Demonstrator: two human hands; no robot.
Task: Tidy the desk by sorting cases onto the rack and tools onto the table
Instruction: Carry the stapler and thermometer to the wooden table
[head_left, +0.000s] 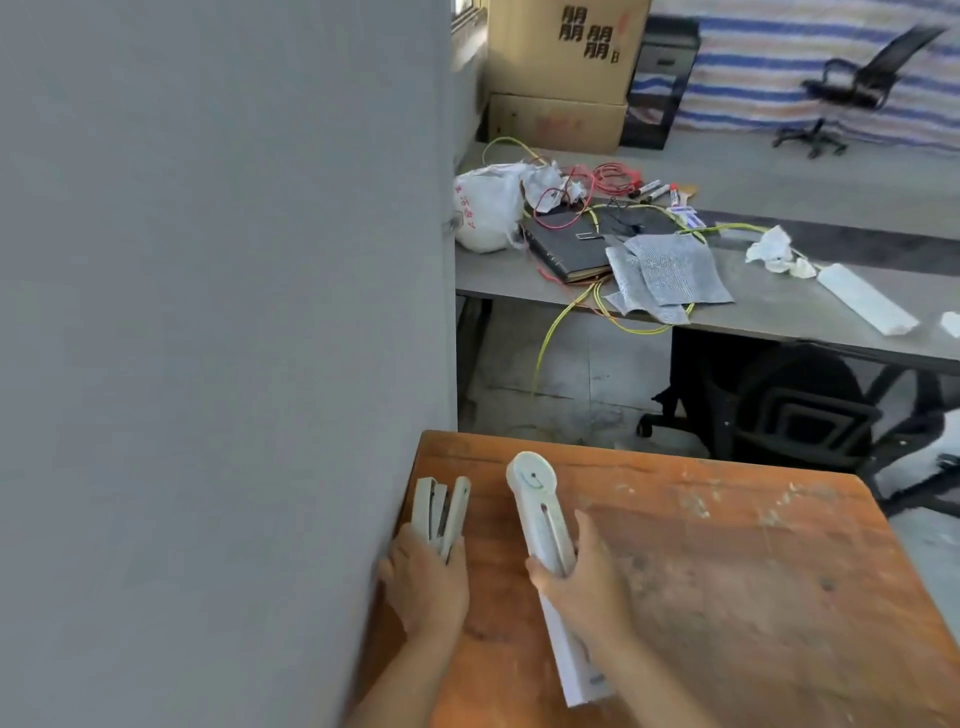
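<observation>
Filling the whole left side, a grey partition (223, 312) stands vs the left edge of the worn wooden tabletop (727, 561); behind, a grey desk (779, 306) carries a black folder (566, 244), silver mesh cloth (665, 275) & a white bag (488, 208). R hand (582, 582) is wrapped round a long white tool w/ round head (540, 509), head pointing toward the far edge, near the tabletop's middle-left. L hand (426, 582) is closed on a white stapler (441, 512), by the left edge, just beside the partition.
</observation>
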